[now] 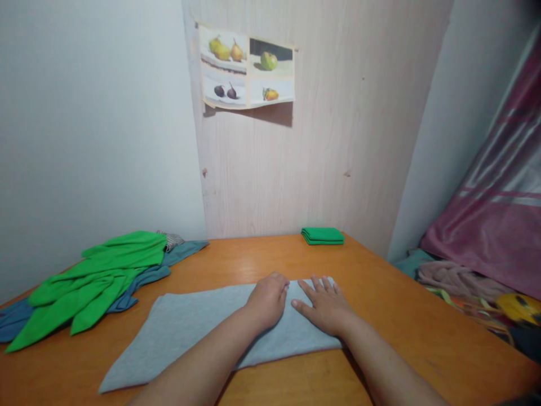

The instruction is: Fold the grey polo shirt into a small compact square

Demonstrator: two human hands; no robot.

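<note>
A grey cloth (186, 332) lies spread flat on the orange wooden table (406, 321), folded into a long band. My left hand (267, 299) rests on its right part with the fingers curled down onto the fabric, knuckles up. My right hand (324, 304) lies flat beside it, fingers stretched out and slightly apart, palm pressing the cloth's right end. The two hands sit close together, thumbs nearly touching. Neither hand lifts the cloth off the table.
A heap of green cloths (97, 282) over blue ones (12, 321) lies at the table's left. A small folded green cloth (323, 235) sits at the far edge by the wooden wall panel. Bedding and clutter (486, 270) fill the right side.
</note>
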